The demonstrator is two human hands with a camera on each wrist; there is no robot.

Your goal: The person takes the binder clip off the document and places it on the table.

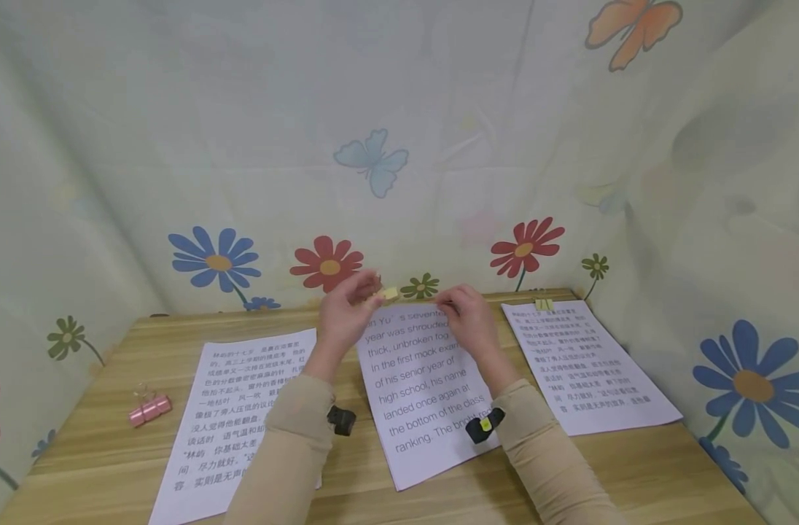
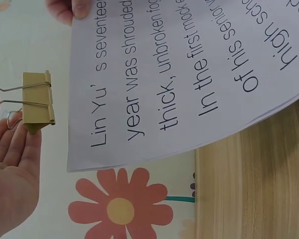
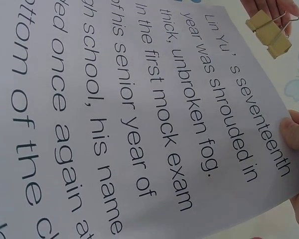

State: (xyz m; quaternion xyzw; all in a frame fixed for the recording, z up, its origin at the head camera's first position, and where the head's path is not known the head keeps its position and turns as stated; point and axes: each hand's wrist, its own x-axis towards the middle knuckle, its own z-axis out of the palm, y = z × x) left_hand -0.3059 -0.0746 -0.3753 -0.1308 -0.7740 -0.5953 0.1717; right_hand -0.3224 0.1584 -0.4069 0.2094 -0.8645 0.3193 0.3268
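Observation:
My left hand (image 1: 348, 312) holds a yellow binder clip (image 2: 36, 99) by its wire handles, thumb on one side and fingers on the other. In the left wrist view the clip's mouth faces the top edge of the English-printed paper (image 2: 154, 74), a small gap apart. My right hand (image 1: 468, 324) pinches the top edge of that paper near its right corner, thumb (image 3: 292, 130) on the printed face. The paper's upper end is lifted off the table, and its lower part reaches toward me between my forearms. More than one sheet shows along its edge.
On the wood-grain table (image 1: 130, 474), a Chinese-printed paper (image 1: 242, 408) lies at left, partly behind my left forearm. Another printed paper (image 1: 590, 364) lies at right with a yellow binder clip (image 1: 544, 304) on its top edge. A pink binder clip (image 1: 150, 411) lies far left. A flowered curtain (image 1: 439, 204) hangs behind.

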